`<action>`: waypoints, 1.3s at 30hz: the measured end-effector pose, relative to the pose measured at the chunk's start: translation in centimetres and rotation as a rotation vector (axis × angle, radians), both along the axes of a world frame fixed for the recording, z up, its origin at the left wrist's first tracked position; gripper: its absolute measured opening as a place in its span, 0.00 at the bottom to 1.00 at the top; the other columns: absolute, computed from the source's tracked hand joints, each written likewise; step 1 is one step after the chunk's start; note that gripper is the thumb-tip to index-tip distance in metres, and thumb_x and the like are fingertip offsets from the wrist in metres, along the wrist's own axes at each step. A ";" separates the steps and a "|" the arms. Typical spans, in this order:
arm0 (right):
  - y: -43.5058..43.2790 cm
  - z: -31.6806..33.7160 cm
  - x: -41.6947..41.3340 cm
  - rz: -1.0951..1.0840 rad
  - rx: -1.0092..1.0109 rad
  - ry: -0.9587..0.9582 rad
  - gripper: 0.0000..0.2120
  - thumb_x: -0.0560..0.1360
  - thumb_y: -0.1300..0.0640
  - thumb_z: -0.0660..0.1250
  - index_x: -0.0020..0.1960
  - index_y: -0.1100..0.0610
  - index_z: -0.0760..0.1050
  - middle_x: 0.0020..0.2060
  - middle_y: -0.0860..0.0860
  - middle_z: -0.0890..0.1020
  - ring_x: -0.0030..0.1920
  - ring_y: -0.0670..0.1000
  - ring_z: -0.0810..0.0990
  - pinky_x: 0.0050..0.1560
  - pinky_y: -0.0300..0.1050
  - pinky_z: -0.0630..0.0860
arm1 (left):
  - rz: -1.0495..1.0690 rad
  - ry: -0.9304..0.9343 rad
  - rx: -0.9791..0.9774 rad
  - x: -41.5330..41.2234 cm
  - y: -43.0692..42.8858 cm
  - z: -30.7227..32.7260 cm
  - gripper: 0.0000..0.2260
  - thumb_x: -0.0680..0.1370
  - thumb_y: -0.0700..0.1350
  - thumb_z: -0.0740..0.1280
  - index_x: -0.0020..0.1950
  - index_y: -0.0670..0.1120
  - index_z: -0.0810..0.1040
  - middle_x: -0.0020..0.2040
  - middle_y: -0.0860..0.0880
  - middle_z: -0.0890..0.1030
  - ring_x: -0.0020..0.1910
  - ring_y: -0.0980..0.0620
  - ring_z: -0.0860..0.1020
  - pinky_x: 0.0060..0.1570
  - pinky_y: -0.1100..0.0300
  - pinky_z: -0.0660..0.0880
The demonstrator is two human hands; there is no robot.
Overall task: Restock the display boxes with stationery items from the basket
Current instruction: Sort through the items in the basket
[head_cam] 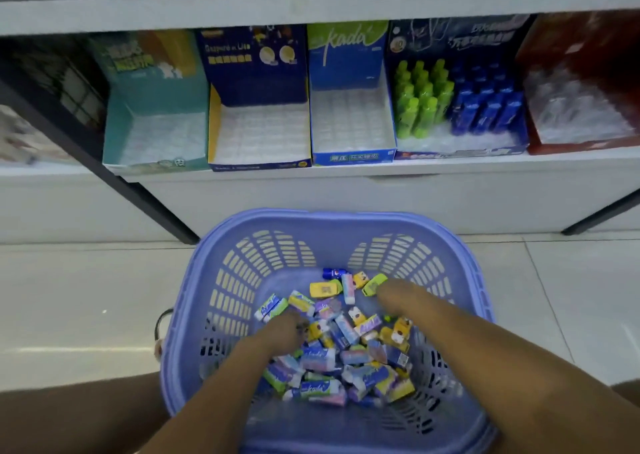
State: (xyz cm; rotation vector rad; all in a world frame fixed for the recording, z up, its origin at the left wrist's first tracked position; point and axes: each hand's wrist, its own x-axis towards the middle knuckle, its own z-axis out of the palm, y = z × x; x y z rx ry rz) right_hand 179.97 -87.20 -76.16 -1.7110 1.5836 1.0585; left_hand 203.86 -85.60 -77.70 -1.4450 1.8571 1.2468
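Note:
A purple plastic basket [221,245] sits on the floor below me, holding a heap of several small wrapped stationery items [332,353] in blue, purple, yellow and green. Both my hands are down inside it. My left hand [282,332] is curled among the items at the left of the heap; what it grips is hidden. My right hand [393,294] reaches to the far right of the heap, its fingers at a green item [374,284]. On the shelf above stand a teal display box [117,135], a navy and yellow box [214,124] and a blue box [351,157], each showing a bare white tray.
A dark blue box [450,155] further right holds green and blue bottles, and a red box [540,142] stands at the far right. A black shelf post [104,173] slants down at the left. The floor around the basket is pale tile [86,297].

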 end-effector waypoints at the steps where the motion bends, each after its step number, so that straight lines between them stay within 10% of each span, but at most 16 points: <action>1: 0.4 -0.4 0.0 -0.010 0.003 0.041 0.11 0.77 0.62 0.62 0.36 0.57 0.68 0.31 0.52 0.64 0.32 0.52 0.65 0.39 0.47 0.66 | 0.026 0.010 0.009 0.3 -0.4 0.1 0.11 0.81 0.37 0.55 0.57 0.41 0.76 0.48 0.39 0.69 0.35 0.44 0.66 0.41 0.54 0.61; 6: -0.3 -1.5 0.9 0.019 0.107 0.071 0.16 0.79 0.57 0.61 0.65 0.60 0.72 0.57 0.56 0.76 0.62 0.57 0.73 0.59 0.51 0.70 | 0.101 -0.041 0.009 2.5 -1.6 0.4 0.19 0.81 0.37 0.59 0.71 0.48 0.68 0.53 0.42 0.76 0.31 0.53 0.67 0.31 0.60 0.64; 9: -0.9 -0.7 1.4 0.017 0.162 0.039 0.13 0.78 0.54 0.63 0.59 0.58 0.73 0.38 0.52 0.72 0.48 0.56 0.75 0.52 0.49 0.70 | 0.103 -0.104 0.009 3.2 -2.1 0.1 0.19 0.82 0.35 0.56 0.72 0.46 0.65 0.57 0.42 0.74 0.37 0.49 0.70 0.39 0.53 0.68; 13: -2.7 1.8 3.4 0.064 0.288 0.023 0.15 0.76 0.55 0.64 0.61 0.60 0.72 0.55 0.55 0.74 0.48 0.56 0.74 0.43 0.48 0.71 | 0.112 -0.186 -0.060 3.5 -2.3 -0.5 0.07 0.81 0.36 0.57 0.45 0.45 0.63 0.36 0.48 0.63 0.31 0.52 0.60 0.43 0.55 0.63; 17: -4.3 2.3 6.0 0.032 0.292 -0.125 0.09 0.75 0.60 0.60 0.36 0.59 0.69 0.34 0.54 0.71 0.32 0.54 0.70 0.32 0.44 0.69 | 0.193 -0.153 -0.057 3.1 -1.8 -0.8 0.14 0.78 0.52 0.66 0.38 0.46 0.68 0.30 0.48 0.61 0.28 0.52 0.62 0.31 0.57 0.62; 22: -3.1 1.2 8.0 -0.007 0.032 -0.415 0.14 0.74 0.50 0.67 0.49 0.61 0.76 0.41 0.57 0.79 0.40 0.56 0.77 0.38 0.47 0.71 | -0.024 -0.220 0.030 2.3 -1.4 -0.9 0.21 0.76 0.62 0.63 0.51 0.43 0.72 0.42 0.39 0.72 0.42 0.45 0.75 0.43 0.51 0.68; 27: -0.5 0.7 9.8 -0.108 0.354 -0.555 0.15 0.74 0.49 0.68 0.46 0.62 0.76 0.37 0.54 0.79 0.38 0.55 0.79 0.36 0.45 0.76 | 0.021 -0.182 0.020 2.2 -2.2 -1.4 0.16 0.75 0.56 0.69 0.40 0.44 0.69 0.36 0.47 0.68 0.33 0.51 0.69 0.37 0.56 0.67; 33: 4.1 0.2 11.2 0.268 0.263 -0.437 0.27 0.76 0.46 0.66 0.65 0.64 0.67 0.57 0.59 0.74 0.53 0.57 0.74 0.47 0.49 0.70 | -0.149 -0.257 -0.144 1.4 -1.6 -2.8 0.20 0.81 0.42 0.60 0.69 0.34 0.61 0.68 0.36 0.66 0.65 0.41 0.70 0.60 0.52 0.68; 39: 4.0 0.2 9.6 0.167 0.251 -0.509 0.33 0.77 0.44 0.63 0.74 0.60 0.57 0.69 0.59 0.67 0.64 0.59 0.70 0.58 0.50 0.70 | 0.325 -0.104 -0.072 2.3 -2.0 -2.5 0.30 0.80 0.44 0.62 0.75 0.35 0.51 0.61 0.37 0.73 0.49 0.42 0.76 0.39 0.53 0.70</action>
